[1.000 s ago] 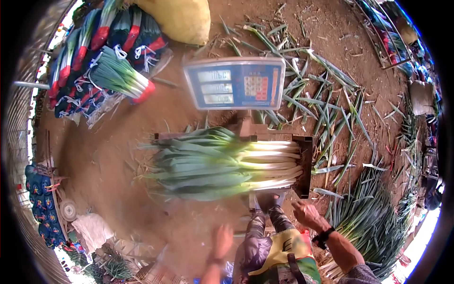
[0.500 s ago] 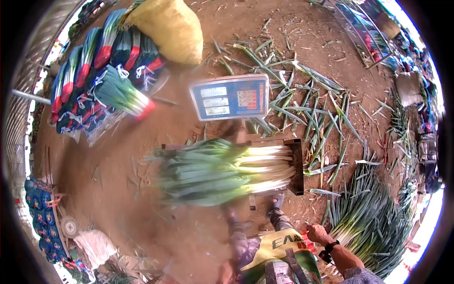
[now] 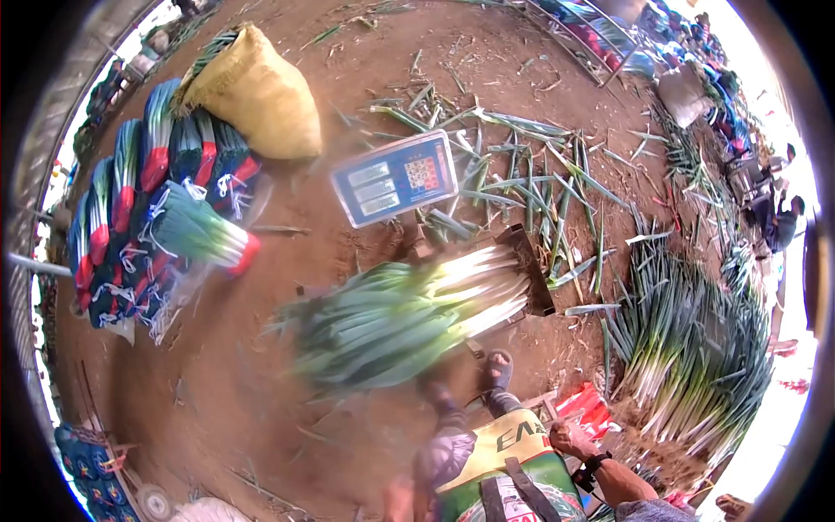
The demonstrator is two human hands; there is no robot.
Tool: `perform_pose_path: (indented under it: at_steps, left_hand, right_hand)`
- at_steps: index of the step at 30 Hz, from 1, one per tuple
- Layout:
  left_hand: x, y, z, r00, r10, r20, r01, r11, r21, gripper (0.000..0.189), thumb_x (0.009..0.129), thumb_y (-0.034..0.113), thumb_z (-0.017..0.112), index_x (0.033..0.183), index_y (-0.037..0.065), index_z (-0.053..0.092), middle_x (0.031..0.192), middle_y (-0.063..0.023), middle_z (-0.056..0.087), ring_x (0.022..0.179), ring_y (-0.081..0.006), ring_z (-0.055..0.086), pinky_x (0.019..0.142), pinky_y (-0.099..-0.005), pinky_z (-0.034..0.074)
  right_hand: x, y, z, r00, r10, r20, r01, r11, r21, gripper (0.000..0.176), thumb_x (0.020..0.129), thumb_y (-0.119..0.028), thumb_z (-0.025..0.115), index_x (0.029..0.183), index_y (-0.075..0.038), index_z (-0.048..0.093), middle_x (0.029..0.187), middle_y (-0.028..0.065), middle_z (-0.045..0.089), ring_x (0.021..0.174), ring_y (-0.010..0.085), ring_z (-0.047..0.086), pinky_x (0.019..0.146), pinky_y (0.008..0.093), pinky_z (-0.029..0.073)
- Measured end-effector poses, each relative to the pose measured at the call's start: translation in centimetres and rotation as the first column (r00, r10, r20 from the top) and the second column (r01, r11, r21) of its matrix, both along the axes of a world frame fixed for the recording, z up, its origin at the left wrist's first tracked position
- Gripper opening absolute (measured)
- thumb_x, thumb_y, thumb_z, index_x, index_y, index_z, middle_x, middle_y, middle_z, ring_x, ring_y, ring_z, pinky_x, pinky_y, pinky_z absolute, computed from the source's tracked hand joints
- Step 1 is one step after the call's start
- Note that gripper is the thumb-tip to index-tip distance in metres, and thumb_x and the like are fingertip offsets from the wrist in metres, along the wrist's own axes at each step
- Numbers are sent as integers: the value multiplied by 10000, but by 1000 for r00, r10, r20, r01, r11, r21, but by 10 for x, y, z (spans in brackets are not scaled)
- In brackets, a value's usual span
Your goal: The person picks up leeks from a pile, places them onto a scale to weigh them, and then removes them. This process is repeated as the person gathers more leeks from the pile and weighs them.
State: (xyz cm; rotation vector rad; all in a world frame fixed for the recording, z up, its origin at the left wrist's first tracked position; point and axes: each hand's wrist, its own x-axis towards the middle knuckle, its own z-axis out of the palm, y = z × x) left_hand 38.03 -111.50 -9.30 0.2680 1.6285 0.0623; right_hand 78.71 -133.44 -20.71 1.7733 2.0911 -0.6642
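We look down at the leeks (image 3: 409,317), heaped on the scale (image 3: 531,265) at mid-frame. Their long axis runs on a slant. The green tops fan out to the lower left and the white shanks point to the upper right, where they butt against the scale's dark end plate. The display (image 3: 396,178) stands just above them, tilted the same way. Our right hand (image 3: 567,438) sits low and right of centre, below and to the right of the white ends and well apart from them. Its fingers are curled in together, and we can make out nothing inside them. The closest thing to it is the red bag (image 3: 587,404), just above the knuckles, and the loose pile (image 3: 687,348) spreads further right. Our left hand (image 3: 398,500) is at the bottom edge, straight below the green tops. It is so blurred that we cannot tell whether its fingers are apart or closed. So the heap lies up-frame from both hands, with the right hand on the shank side and the left on the leaf side, and neither is touching it. Tied bundles (image 3: 165,209) line the left, and a yellow sack (image 3: 252,91) lies at upper left.
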Motion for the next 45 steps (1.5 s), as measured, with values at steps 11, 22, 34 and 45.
perform_pose_path:
  at_steps: [11,22,34,45]
  left_hand:
    - [-26,-35,-62,479,-840,-253,875,433,218,417,979,329,526,1258,53,667,1153,-251,697,1094,-402,670,912,-430,526]
    - [69,12,25,547,-812,-202,837,535,117,364,965,281,555,1213,50,690,978,-243,730,889,-395,714,761,-461,553]
    - [90,52,30,285,-925,-251,956,255,144,356,931,270,608,1178,33,707,1042,-255,721,940,-387,703,832,-436,541]
    - [39,106,-21,23,-954,-298,909,-104,404,420,955,244,575,1277,-16,646,1107,-209,715,944,-304,669,834,-394,535]
  right_hand:
    - [-44,-38,1,850,-453,-269,433,891,-133,115,804,-210,657,778,-101,682,746,160,677,729,344,689,641,425,547]
    - [-36,-14,50,179,-981,-80,853,195,-483,287,835,-241,591,917,15,689,926,303,685,913,447,689,808,493,545]
    - [-91,-54,39,-145,-971,-189,901,-50,-430,368,871,-305,598,1022,24,667,976,306,692,942,463,674,833,497,530]
    - [-204,-69,59,-468,-880,-82,743,-341,-577,782,832,-670,674,1153,43,678,1105,305,689,1069,447,661,901,479,514]
